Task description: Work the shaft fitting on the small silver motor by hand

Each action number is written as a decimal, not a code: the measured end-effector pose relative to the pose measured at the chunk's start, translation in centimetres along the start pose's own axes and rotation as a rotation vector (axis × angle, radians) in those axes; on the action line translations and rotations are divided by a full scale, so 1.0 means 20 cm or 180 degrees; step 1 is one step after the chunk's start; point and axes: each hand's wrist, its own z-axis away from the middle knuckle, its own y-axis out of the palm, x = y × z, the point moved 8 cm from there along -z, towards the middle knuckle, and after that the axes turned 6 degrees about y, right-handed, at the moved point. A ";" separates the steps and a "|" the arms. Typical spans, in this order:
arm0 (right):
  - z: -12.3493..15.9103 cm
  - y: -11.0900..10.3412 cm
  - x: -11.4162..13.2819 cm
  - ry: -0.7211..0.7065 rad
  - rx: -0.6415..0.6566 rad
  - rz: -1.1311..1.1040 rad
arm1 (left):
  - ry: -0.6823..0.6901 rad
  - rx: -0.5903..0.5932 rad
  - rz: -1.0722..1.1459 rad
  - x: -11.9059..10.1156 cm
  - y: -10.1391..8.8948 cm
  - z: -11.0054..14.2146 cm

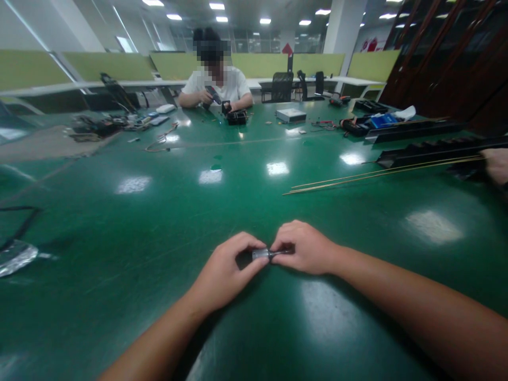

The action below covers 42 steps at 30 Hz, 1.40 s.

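Note:
Low in the middle of the view, a small silver metal cylinder (261, 254) sits between the thumb and fingers of my left hand (228, 267). From its right end a thin dark shaft (281, 253) runs level to the right. Thumb and fingertips of my right hand (304, 246) are pinched around this shaft, close to the left hand. Whether shaft and cylinder are one piece I cannot tell. Both hands are just over the green tabletop (190, 222).
Across the table a co-worker (216, 79) holds a power tool (214, 95) near a black device (237, 117). Thin brass-coloured rods (337, 182) and black metal rails (428, 151) lie at right, by another person's hand (496, 164). A grey box (291, 115) and cluttered parts (103, 127) are farther back.

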 end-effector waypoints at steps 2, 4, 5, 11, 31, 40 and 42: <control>0.00 0.00 0.00 -0.0017 -0.0015 -0.0001 | -0.0010 -0.0007 0.0051 0.00 0.00 0.00; 0.00 0.00 0.01 -0.0041 -0.0019 -0.0007 | -0.0011 -0.0022 0.0104 0.01 0.00 0.00; 0.01 0.00 0.01 -0.0049 -0.0018 -0.0010 | -0.0004 -0.0029 0.0125 0.00 0.00 0.00; 0.01 -0.01 0.00 -0.0033 -0.0024 -0.0028 | 0.0001 -0.0032 0.0127 0.00 -0.01 0.00; 0.02 -0.05 -0.03 -0.0080 0.0053 -0.0128 | -0.0009 -0.0017 0.0090 0.00 0.00 0.00; 0.02 -0.07 -0.04 -0.0083 0.0179 -0.0181 | -0.0016 -0.0022 0.0071 0.00 -0.01 0.00; 0.02 -0.07 -0.05 -0.0070 0.0203 -0.0185 | -0.0008 -0.0020 0.0053 0.00 -0.01 0.01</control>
